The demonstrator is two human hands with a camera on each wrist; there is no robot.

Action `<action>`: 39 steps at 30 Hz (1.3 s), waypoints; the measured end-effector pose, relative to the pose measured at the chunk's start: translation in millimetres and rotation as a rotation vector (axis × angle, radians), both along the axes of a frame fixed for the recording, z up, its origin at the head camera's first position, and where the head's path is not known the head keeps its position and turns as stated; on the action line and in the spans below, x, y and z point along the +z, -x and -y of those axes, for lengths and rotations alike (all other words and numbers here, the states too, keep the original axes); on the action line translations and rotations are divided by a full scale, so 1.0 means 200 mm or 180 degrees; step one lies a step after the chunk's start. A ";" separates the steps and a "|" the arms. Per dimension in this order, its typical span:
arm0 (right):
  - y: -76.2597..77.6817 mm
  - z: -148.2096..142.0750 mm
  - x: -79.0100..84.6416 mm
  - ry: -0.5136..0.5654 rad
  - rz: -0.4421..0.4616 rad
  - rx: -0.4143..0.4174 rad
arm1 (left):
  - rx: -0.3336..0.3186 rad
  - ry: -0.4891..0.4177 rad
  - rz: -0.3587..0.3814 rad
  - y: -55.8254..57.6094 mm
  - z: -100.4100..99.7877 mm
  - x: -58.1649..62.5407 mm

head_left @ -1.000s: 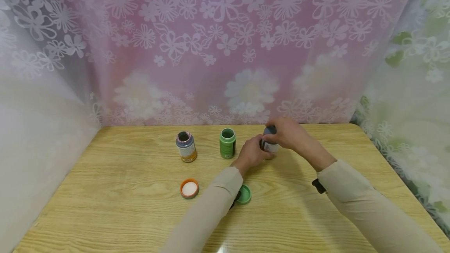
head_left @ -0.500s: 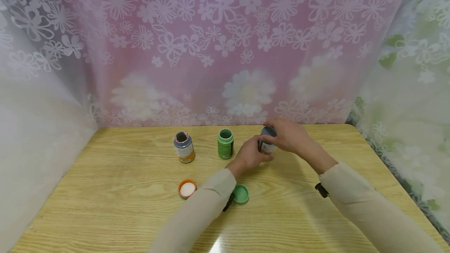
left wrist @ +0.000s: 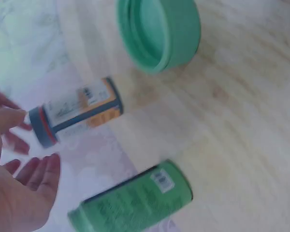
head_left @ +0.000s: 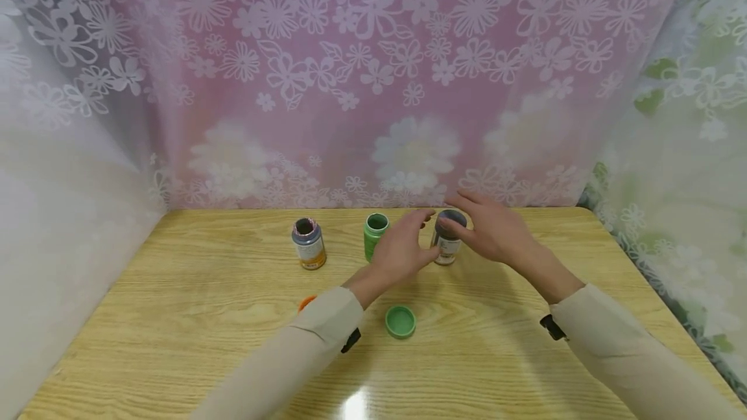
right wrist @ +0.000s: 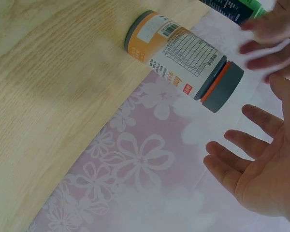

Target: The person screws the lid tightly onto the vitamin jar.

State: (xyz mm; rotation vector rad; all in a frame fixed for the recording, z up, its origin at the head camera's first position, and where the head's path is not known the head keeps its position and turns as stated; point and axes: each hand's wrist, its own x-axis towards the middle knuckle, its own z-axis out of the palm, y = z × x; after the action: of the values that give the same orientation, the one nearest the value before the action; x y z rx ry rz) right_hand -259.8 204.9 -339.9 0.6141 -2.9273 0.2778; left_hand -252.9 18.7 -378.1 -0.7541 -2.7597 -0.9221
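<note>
A capped bottle [head_left: 447, 246] with a dark grey lid and a white and orange label stands upright at the back right of the table. To its left my left hand [head_left: 403, 245] is spread and holds nothing; its fingers are off the bottle in the left wrist view. On the other side my right hand [head_left: 496, 229] is open around the lid [right wrist: 223, 87], fingers apart from it in the right wrist view. Partly behind my left hand stands an uncapped green bottle [head_left: 373, 238]. Its green lid [head_left: 400, 322] lies upturned nearer me.
Another uncapped bottle [head_left: 309, 245], grey with a white and orange label, stands at the left. An orange-rimmed lid [head_left: 306, 302] is mostly hidden under my left sleeve. A floral curtain [head_left: 327, 115] hangs along the table's back edge.
Both hands have let go of the grey-lidded bottle. The left hand has drawn back to the left and spread, now overlapping the green bottle; the right fingers have opened off the lid.
</note>
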 end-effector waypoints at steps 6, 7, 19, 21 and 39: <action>-0.06 0.00 -0.01 -0.0032 -0.0353 0.0099 | -0.0155 -0.0156 -0.0432 0.01 0.13 0.08; -0.07 0.00 -0.01 -0.0038 -0.0428 0.0136 | -0.0124 -0.0145 -0.0466 0.02 0.15 0.09; -0.19 0.09 -0.07 -0.0001 -0.0989 0.0655 | 0.0620 -0.0052 -0.0289 0.09 0.29 0.00; -0.20 0.11 -0.08 0.0035 -0.0998 0.0700 | 0.0650 -0.0083 -0.0241 0.09 0.31 -0.03; -0.30 0.22 -0.24 0.0028 -0.0359 0.1200 | 0.0568 -0.1183 0.0795 0.13 0.37 -0.25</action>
State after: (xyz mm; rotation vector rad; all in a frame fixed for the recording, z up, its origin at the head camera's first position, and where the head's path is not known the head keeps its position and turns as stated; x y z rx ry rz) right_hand -200.7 160.9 -387.6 1.1404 -2.6842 0.2836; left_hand -278.3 -56.0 -427.5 -0.3455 -2.6699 -1.5168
